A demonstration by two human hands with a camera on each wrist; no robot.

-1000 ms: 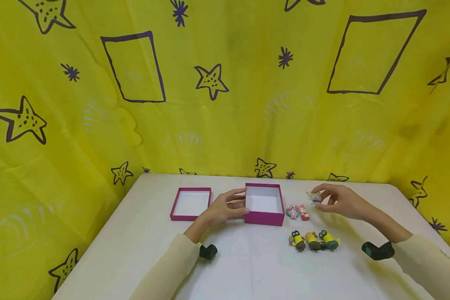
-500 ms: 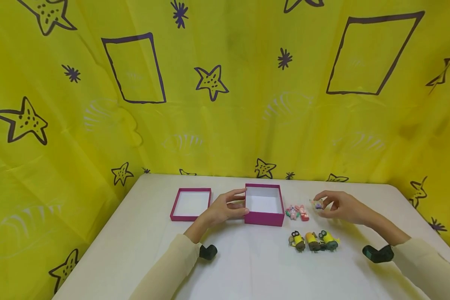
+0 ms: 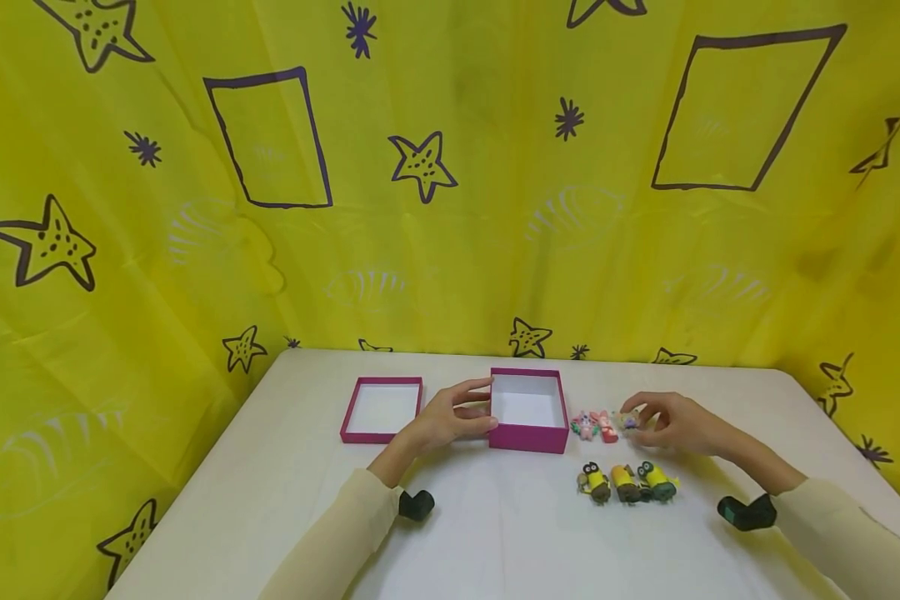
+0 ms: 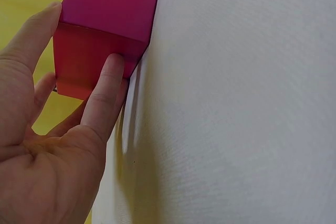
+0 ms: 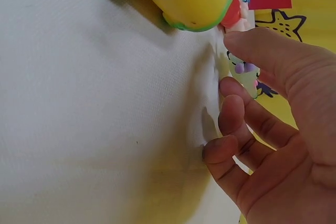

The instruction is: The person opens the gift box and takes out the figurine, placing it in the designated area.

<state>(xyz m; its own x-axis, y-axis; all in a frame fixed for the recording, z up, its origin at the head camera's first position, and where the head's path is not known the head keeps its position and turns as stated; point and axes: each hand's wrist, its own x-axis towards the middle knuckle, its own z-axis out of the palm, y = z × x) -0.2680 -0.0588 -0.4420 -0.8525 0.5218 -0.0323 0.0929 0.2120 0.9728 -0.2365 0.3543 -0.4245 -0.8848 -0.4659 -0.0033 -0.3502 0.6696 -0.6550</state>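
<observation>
In the head view my left hand (image 3: 453,414) touches the left side of an uncovered magenta box (image 3: 528,439) with a white inside. The left wrist view shows straight fingers against the magenta box (image 4: 110,3). My right hand (image 3: 678,422) pinches a small pale figurine (image 3: 630,421) with purple details, low at the table. Its thumb and forefinger are about this figurine (image 5: 244,69) in the right wrist view; the exact contact is partly hidden. Just left of it are a red-and-pink figurine (image 3: 607,427) and a pink figurine with green parts (image 3: 585,426).
The magenta box lid (image 3: 381,437) lies inside-up on the white table (image 3: 450,533), left of the left hand. Nearer the person is a row of yellow goggled figurines (image 3: 625,483). A yellow patterned cloth (image 3: 457,250) hangs behind the table.
My right hand has come down and nearer with the pale figurine, then left, bringing it beside the red-and-pink one. My left hand and the box stay put.
</observation>
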